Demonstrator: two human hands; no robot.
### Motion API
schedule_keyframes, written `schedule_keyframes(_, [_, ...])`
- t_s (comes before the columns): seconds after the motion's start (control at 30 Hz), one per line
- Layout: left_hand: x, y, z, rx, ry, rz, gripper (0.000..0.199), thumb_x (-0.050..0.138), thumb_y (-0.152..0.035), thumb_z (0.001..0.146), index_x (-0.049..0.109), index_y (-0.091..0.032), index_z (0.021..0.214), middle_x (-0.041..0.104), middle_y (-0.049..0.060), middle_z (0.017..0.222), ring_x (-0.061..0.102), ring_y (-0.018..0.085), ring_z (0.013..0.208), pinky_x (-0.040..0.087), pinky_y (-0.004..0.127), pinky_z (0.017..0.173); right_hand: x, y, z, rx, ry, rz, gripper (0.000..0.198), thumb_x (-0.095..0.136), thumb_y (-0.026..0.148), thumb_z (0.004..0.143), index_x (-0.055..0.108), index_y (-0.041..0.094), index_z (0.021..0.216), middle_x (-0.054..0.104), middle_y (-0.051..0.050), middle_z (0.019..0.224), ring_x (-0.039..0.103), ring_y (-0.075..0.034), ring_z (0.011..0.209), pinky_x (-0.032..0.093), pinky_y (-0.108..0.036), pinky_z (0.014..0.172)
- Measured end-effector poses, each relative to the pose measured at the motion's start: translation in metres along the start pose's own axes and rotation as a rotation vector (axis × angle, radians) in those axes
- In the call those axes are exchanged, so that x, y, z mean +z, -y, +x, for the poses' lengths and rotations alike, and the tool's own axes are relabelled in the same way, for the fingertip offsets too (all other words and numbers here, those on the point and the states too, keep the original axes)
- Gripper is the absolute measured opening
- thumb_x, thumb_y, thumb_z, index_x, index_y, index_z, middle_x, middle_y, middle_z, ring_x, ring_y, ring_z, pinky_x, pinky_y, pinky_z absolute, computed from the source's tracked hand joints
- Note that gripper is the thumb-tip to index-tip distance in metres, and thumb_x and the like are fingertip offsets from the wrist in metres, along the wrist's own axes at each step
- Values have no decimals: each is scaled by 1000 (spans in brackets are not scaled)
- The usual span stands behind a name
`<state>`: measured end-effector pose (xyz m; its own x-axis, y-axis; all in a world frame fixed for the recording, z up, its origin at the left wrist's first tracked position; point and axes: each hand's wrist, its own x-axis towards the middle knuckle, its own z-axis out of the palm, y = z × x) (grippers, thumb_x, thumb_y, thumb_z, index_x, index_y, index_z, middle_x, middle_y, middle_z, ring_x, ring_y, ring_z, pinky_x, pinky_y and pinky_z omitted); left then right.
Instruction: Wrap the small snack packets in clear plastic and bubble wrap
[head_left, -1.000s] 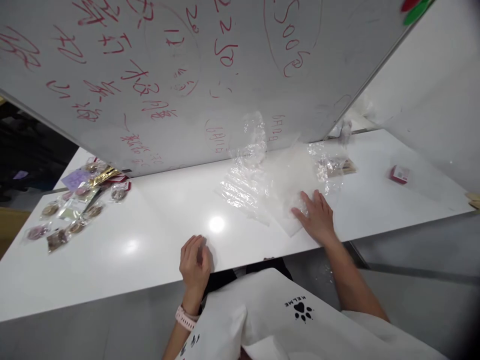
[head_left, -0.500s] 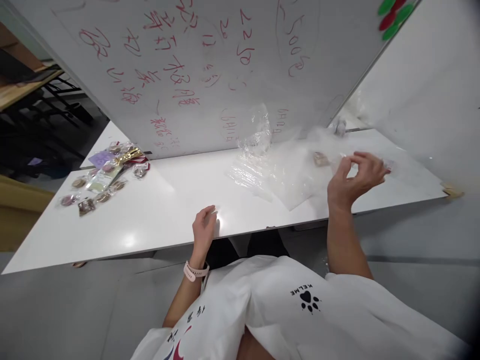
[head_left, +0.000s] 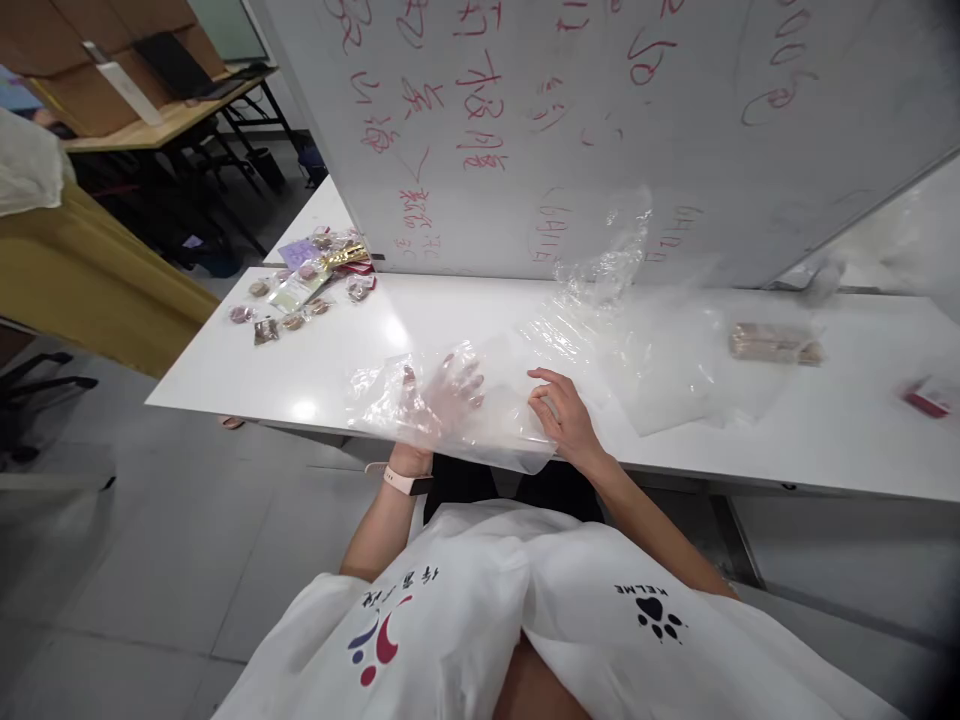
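Clear bag (head_left: 506, 435) shifted over spread left fingers (head_left: 469, 384), right fingers (head_left: 553, 377) curled, grip unclear, whiteboard (head_left: 517, 190) behind, packets (head_left: 298, 290) leftward

A: How much of the left hand (head_left: 454, 390) can you make out?
B: Only a milky blur of spread fingers. The crinkled, clear plastic bag (head_left: 514, 435) covers it; I can't tell whether it's inside or underneath.
A: And the right hand (head_left: 568, 415)?
B: Whether its thumb and fingers pinch the film is unclear.
A: The oblong, tan bundle (head_left: 766, 342)?
B: Hazed by clear plastic, contents indistinct. The small red-and-white box (head_left: 926, 398) is blurred, its print lost.
A: The little plastic-wrapped packets (head_left: 266, 331)?
B: Too small to identify.
A: Anything cropped?
B: The large, grey-white board (head_left: 697, 150) at the top, the mustard-yellow cloth garment (head_left: 97, 270) at the left.
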<state>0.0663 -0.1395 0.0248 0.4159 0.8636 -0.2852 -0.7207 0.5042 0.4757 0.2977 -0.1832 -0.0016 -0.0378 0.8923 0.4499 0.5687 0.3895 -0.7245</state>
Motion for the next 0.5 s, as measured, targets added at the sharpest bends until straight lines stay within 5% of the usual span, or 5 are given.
schedule_keyframes(0.1, [5, 6, 6, 38, 27, 9, 71, 39, -73, 92, 53, -27, 143, 52, 11, 150, 44, 37, 143, 36, 62, 114, 3, 0, 1, 138, -68, 197, 19, 52, 39, 100, 60, 23, 92, 57, -12, 137, 61, -24, 121, 55, -40, 89])
schedule_keyframes(0.27, [-2, 3, 25, 151, 19, 61, 62, 49, -68, 92, 55, -31, 141, 57, 6, 146, 46, 35, 141, 41, 59, 114, 4, 1, 1, 350, 31, 596, 19, 70, 42, 89, 68, 23, 89, 54, -8, 145, 66, -23, 115, 51, -43, 101])
schedule_keyframes(0.4, [-12, -10, 46, 177, -40, 68, 61, 51, -70, 91, 58, -31, 138, 63, 6, 138, 52, 32, 137, 47, 53, 112, -7, -2, 3, 467, 50, 804, 17, 82, 37, 78, 72, 24, 81, 65, -7, 132, 66, -22, 108, 48, -44, 104])
schedule_keyframes(0.5, [-13, -23, 62, 222, -41, 100, 61, 53, -69, 91, 55, -34, 140, 59, 4, 142, 51, 30, 138, 47, 50, 112, -18, -4, 6, 499, 10, 934, 19, 88, 29, 69, 70, 25, 72, 70, -2, 115, 65, -16, 95, 53, -36, 92])
